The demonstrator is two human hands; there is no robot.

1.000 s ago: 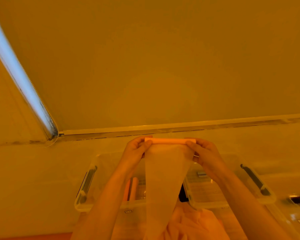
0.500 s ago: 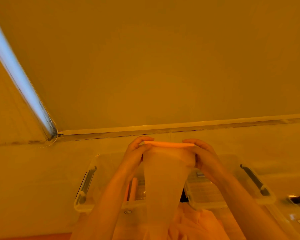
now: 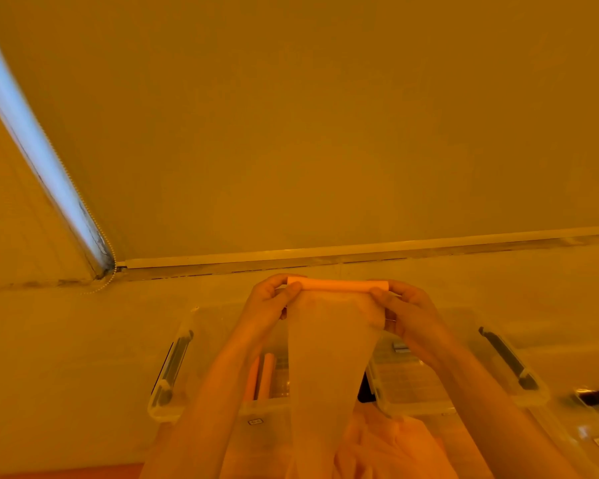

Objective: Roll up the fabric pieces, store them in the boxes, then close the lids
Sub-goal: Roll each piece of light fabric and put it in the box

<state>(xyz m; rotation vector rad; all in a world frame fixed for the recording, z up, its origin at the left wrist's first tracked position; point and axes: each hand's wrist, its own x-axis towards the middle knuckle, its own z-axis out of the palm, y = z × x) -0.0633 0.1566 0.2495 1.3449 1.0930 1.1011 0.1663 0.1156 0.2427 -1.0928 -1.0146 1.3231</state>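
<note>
The roll (image 3: pixel 338 284) is pinched at each end by the left hand (image 3: pixel 270 299) and right hand (image 3: pixel 403 307) above the boxes (image 3: pixel 457 371); the hanging fabric (image 3: pixel 325 368) is best kept taut, edges aligned.

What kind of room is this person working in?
Probably an ordinary indoor room, perhaps a home, though the orange light hides much. A plain wall meets a pale surface along a baseboard strip, and clear plastic storage boxes sit below the hands rolling a fabric strip.
</note>
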